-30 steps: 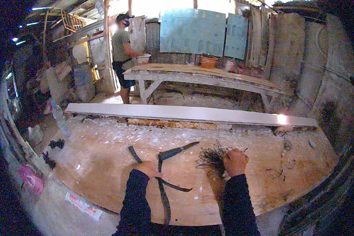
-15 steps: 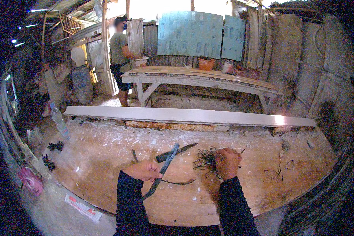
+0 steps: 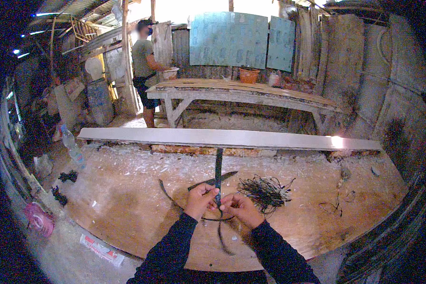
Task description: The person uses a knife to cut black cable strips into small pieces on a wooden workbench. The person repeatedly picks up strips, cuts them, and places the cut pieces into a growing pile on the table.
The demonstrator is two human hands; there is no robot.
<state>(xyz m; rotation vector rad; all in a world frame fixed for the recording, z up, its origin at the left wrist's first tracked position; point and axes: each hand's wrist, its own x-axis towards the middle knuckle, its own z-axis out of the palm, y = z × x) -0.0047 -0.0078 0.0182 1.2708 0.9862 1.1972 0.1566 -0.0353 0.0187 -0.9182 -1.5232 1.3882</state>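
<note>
My left hand (image 3: 202, 201) pinches a long, flat dark strip (image 3: 218, 165) that stands up from its fingers, with the strip's lower end hanging toward me. Close beside it, my right hand (image 3: 242, 209) has its fingertips pressed together at the same strip. Whether a thin cord is also between those fingers cannot be made out. Behind the strip lies a dark, knife-shaped thing (image 3: 229, 175), partly hidden. A narrow curved dark strip (image 3: 167, 194) rests on the wooden tabletop (image 3: 128, 189). Right of my hands sits a tangled bundle of thin dark cords (image 3: 266, 193).
A long pale board (image 3: 213, 137) runs along the table's far edge. A plastic bottle (image 3: 71, 142) stands at the left edge near black scraps (image 3: 67, 176). Loose cord (image 3: 333, 207) lies to the right. Beyond, a person (image 3: 143, 66) stands by a long bench (image 3: 241, 94).
My right hand has left the cord bundle and come across to the strip. My left hand has moved right, and the strip has turned from slanted to nearly upright.
</note>
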